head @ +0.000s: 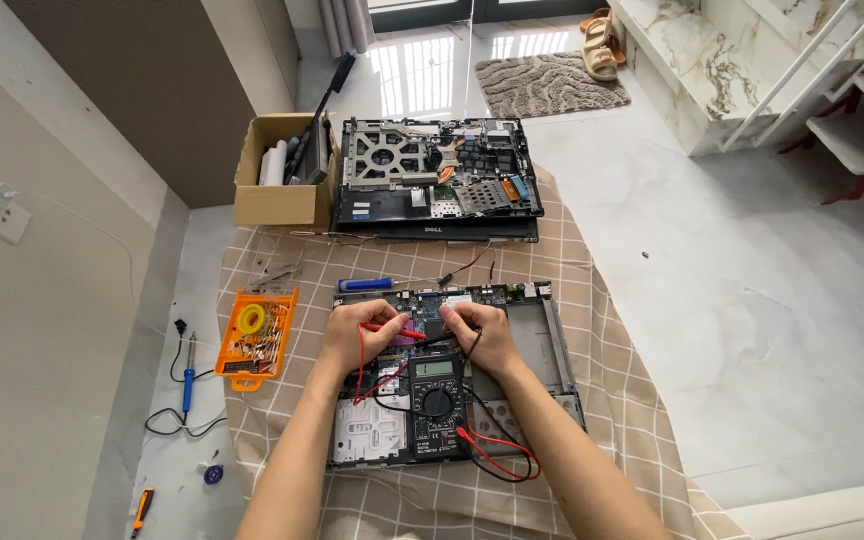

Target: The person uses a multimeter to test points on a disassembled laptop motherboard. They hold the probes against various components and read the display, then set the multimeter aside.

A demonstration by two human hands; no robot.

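— So, where do you stand with it?

— You have the opened laptop chassis (552,345) lying bottom-up on the checked cloth (612,330) on the floor, cover already off and the board (452,298) bare. The multimeter (437,398) sits on the chassis right in front of you, leads plugged in. That much looks done.

— And your hands?

— Your left hand (357,335) is pinched around the red probe (384,327), its tip pointing toward the middle of the board. Your right hand (487,332) is closed around what I take to be the black probe; the black lead (472,350) runs up into your fist, but the probe itself is hidden by your fingers. Both hands are over the upper part of the board, close together.

— So the probing is under way?

— I'd judge you're mid-measurement, yes. Whether either tip actually touches a contact I cannot tell; it is too small. The meter's display is unreadable from here.

— What is left?

— By my reckoning, everything after the testing: the chassis is still open and nothing looks refitted. The second opened laptop (437,180) lies well apart beyond it, beside the cardboard box (277,200). The blue screwdriver (365,284) lies just above the chassis, the orange parts tray (257,338) is near your left hand, and the soldering iron (188,378) rests on the bare floor, untouched.
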